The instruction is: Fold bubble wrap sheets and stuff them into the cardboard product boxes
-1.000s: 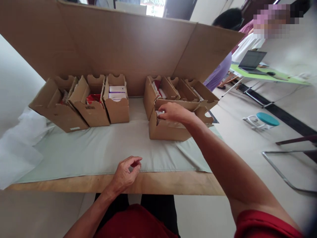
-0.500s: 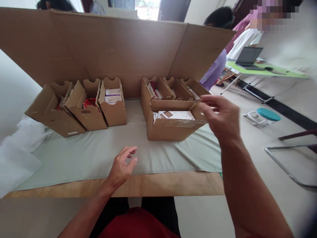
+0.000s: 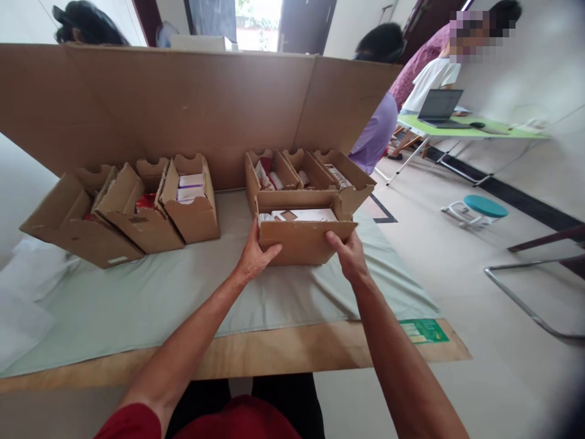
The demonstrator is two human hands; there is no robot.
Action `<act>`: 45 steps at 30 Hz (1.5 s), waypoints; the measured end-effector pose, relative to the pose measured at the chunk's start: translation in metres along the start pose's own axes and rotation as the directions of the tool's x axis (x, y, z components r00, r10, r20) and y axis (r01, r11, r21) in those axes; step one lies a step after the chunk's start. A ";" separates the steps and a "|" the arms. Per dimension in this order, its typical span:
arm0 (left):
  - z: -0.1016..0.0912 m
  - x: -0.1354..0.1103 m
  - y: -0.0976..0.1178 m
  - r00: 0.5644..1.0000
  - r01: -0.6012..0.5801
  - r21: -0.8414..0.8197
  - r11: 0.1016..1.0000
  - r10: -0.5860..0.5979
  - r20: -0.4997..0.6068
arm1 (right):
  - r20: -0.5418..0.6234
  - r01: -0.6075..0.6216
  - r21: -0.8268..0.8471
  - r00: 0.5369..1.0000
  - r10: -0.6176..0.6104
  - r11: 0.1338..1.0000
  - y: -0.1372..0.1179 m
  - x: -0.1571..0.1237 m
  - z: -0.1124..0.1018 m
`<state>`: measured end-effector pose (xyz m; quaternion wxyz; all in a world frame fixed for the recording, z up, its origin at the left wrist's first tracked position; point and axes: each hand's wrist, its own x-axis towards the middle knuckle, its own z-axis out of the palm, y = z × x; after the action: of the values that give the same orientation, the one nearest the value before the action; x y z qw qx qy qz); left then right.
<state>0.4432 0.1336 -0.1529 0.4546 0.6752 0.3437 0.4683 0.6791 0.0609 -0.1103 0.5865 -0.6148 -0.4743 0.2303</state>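
Note:
An open cardboard box [image 3: 301,245] stands crosswise on the cloth, in front of a row of similar boxes. Inside it lie white boxes [image 3: 315,215], one with a brown diamond shape on it. My left hand [image 3: 256,253] grips the box's left end, thumb on the front wall and fingers out of sight behind. At the right end my right hand [image 3: 351,253] grips it likewise, thumb pressed on the front wall. Behind it stand three open boxes, among them a box with red and white packets [image 3: 269,177].
Three more cardboard boxes [image 3: 137,225] stand on the left, one with white-and-purple packs [image 3: 191,189]. A tall cardboard panel [image 3: 205,110] rises behind them. Clear plastic [image 3: 27,292] lies at the left. People, a green table [image 3: 484,129] with a laptop and a teal stool [image 3: 485,206] are beyond.
My right hand has come down from the box's far right corner to its right end. My left hand has moved up from above the cloth to the left end. The view has shifted slightly.

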 end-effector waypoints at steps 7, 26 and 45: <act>-0.057 -0.079 0.033 0.993 0.071 0.005 0.997 -0.070 -0.092 | 0.076 0.085 -0.085 0.994 -0.079 0.993 -0.039 -0.068 0.022; -0.144 -0.150 0.100 0.958 0.196 0.211 0.958 -0.141 -0.249 | 0.252 0.146 0.088 0.954 -0.164 0.985 -0.090 -0.123 0.084; -0.104 -0.185 0.072 0.929 0.225 0.188 0.956 -0.153 -0.337 | 0.451 0.028 0.184 0.886 -0.110 0.982 -0.049 -0.070 0.086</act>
<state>0.2872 -0.0258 -0.1291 0.3577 0.6010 0.5267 0.4831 0.5602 0.0379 -0.1012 0.5165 -0.4724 -0.5995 0.3882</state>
